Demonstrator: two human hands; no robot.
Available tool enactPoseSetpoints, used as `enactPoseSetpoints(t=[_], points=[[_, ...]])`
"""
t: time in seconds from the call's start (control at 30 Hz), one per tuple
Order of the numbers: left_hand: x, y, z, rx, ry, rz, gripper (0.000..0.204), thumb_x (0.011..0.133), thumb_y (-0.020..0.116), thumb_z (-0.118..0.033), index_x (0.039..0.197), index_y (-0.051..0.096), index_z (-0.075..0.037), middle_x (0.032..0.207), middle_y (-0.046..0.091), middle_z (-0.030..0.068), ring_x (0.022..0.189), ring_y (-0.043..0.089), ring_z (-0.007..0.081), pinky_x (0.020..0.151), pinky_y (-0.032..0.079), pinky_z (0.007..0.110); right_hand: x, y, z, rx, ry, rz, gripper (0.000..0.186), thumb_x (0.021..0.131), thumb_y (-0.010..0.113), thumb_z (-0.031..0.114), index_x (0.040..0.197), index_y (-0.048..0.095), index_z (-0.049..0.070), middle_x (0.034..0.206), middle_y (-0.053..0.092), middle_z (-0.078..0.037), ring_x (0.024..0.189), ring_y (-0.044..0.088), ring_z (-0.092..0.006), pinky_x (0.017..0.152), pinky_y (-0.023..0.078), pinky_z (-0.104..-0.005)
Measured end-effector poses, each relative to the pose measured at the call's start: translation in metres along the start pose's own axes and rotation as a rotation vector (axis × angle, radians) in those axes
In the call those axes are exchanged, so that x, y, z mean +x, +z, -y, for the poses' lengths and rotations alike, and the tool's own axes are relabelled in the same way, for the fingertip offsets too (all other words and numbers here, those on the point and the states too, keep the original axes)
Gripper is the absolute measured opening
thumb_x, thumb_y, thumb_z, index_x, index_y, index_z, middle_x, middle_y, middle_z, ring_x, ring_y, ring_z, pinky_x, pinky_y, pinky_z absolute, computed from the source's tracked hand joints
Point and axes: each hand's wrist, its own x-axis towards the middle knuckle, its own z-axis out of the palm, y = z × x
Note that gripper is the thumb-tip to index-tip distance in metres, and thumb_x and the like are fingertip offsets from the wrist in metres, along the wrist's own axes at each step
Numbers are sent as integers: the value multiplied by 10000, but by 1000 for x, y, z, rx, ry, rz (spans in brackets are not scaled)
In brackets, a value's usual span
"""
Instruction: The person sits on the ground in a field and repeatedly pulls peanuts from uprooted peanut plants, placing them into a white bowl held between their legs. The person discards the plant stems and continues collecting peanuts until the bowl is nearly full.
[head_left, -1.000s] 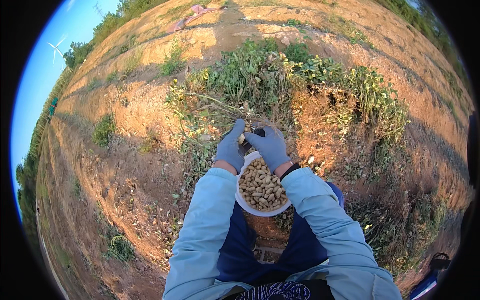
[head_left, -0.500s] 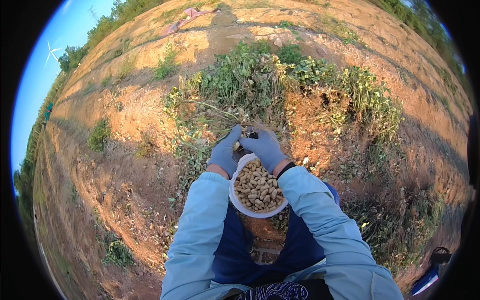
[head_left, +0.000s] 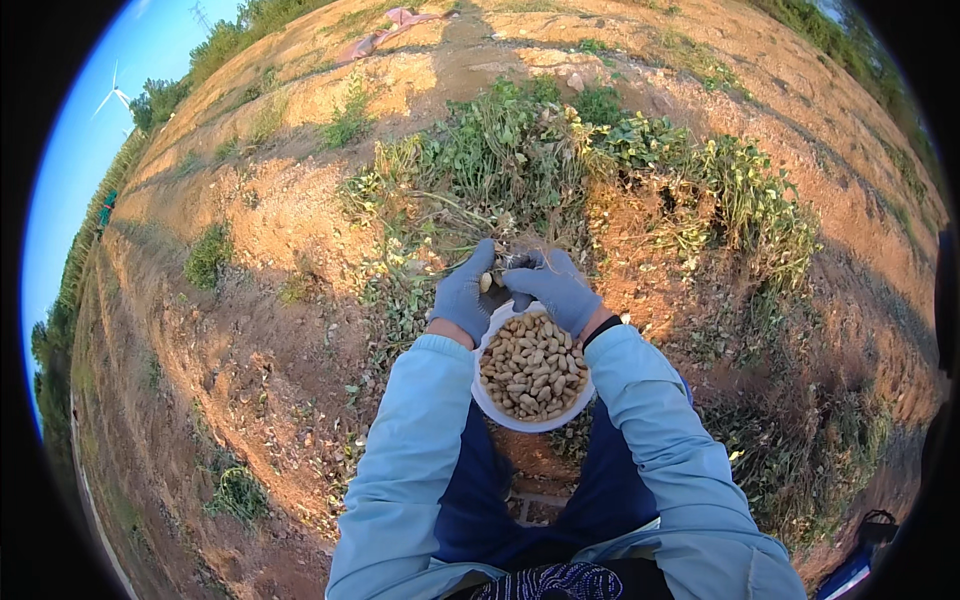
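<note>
Both my hands wear grey-blue gloves and meet just above the far rim of a white bowl (head_left: 483,398). The bowl sits between my knees, heaped with unshelled peanuts (head_left: 535,368). My left hand (head_left: 464,293) is closed around the root end of a pulled peanut plant (head_left: 455,212), whose stems run off to the far left. A pale peanut (head_left: 486,283) shows beside its thumb. Curled against the same thin roots is my right hand (head_left: 556,290), its fingertips partly hidden. Whether it also pinches a single pod cannot be made out.
Beyond my hands lies a heap of green peanut plants (head_left: 510,150), spreading right into yellowing ones (head_left: 745,200). More cut plants (head_left: 800,450) lie in shade at the right. A pinkish cloth (head_left: 385,35) rests far off on the furrowed soil.
The view has shifted slightly, so everything sits a little to the right. My right hand has turned and its fingers curl more at the roots; the peanut by my left thumb shows more plainly.
</note>
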Motion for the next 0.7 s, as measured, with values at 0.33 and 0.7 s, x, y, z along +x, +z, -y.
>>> enactPoseSetpoints(t=[0.33,0.7], points=[[-3,3,-11,-18,53,14,346,924,579,-308,1144,536,-45,1022,626,103,934,605,229,832,503,396,-6,-1,-7,-669,-50,-86,407,808,656,363,1044,634,32,908,657,-152,879,631,-243,761,487,-334],[3,-1,0,-80,72,-15,255,909,613,-221,1076,580,-30,922,614,89,799,589,221,704,503,389,14,10,-35,-514,-108,-70,402,860,576,387,828,603,-12,724,616,-144,670,607,-232,625,450,-357]])
